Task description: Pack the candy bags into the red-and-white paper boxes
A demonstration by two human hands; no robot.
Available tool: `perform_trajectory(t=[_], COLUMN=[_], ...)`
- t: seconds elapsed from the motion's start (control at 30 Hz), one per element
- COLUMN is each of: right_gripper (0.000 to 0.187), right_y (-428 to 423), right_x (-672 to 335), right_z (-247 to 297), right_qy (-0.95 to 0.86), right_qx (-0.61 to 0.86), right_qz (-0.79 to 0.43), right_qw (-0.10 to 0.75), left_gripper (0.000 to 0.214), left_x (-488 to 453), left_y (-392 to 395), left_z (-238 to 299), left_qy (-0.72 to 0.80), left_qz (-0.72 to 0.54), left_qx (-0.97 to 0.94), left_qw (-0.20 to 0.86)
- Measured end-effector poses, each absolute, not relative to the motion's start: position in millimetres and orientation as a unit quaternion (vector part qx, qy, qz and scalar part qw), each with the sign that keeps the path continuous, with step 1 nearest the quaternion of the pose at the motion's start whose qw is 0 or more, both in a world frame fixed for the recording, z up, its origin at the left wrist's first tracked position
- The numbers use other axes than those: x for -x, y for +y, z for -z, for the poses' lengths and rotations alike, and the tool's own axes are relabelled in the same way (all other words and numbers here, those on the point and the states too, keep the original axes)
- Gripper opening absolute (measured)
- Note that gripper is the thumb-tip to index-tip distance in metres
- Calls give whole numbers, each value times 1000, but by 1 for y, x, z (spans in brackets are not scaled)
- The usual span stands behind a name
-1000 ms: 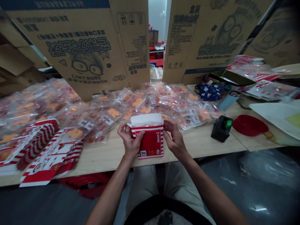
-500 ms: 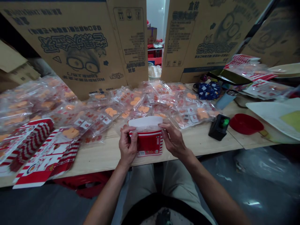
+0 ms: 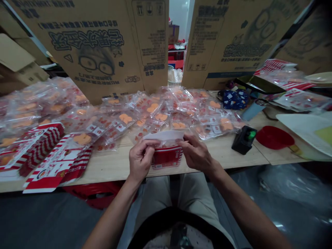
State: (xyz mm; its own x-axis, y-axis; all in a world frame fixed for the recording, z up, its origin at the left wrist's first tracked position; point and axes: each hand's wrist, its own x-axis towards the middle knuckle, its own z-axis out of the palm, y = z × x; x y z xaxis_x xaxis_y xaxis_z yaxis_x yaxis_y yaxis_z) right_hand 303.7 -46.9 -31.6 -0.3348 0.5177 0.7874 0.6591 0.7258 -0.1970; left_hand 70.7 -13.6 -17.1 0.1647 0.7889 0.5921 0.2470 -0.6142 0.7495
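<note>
The small paper box (image 3: 166, 159) is red, with red and white stripes down its side and a white flap (image 3: 168, 134). The folded cartons (image 3: 45, 181) wear the same 2 colours. The clear bags (image 3: 209, 128) show orange and red bits. The cardboard boxes (image 3: 90, 22) are brown with dark blue writing. The pouch (image 3: 235, 99) is dark blue with white patches. The round dish (image 3: 275, 137) is red, the tabletop (image 3: 109, 166) pale tan.

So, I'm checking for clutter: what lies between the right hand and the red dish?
In the head view, a black block stands between the right hand and the red dish; the tabletop from hand to block is bare.
</note>
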Motion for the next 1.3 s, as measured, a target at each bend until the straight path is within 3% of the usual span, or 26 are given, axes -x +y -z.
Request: perform_trajectory(t=[0.13,0.27,0.37,0.47,0.57,0.63,0.77,0.83,0.9,1.13,1.3], right_gripper=[27,27,27,38,26,16,24,25,21,11,9], right_y=[-50,-52,-55,-58,-57,-55,-53,-53,-54,-54,-55], right_x=[-305,-302,-295,-287,-285,-288,-296,-298,-297,-293,-290], right_z=[24,22,28,36,42,42,36,30,24,21,23], right_qy=[-826,-802,-745,-649,-624,-660,-752,-784,-792,-726,-685], right_qx=[376,367,383,413,425,412,376,367,366,402,415], right_qz=[50,-16,-101,-193,-207,-144,-19,-10,-24,-179,-257], right_qw=[416,471,537,609,623,611,540,501,489,529,540], left_gripper=[26,28,9,45,60,49,33,37,41,16,13], left_x=[-54,-52,-66,-80,-86,-86,-87,-88,-89,-71,-64], left_y=[-9,-10,-16,-20,-19,-17,-16,-16,-16,-16,-14], left_z=[9,9,14,21,27,31,38,39,40,47,38], left_qy=[279,262,317,342,349,351,368,368,352,337,318], left_qz=[-459,-463,-531,-613,-635,-647,-695,-720,-738,-673,-652], left_qx=[-809,-808,-736,-631,-576,-557,-550,-543,-536,-626,-609], left_qw=[240,254,276,331,379,386,282,226,211,203,319])
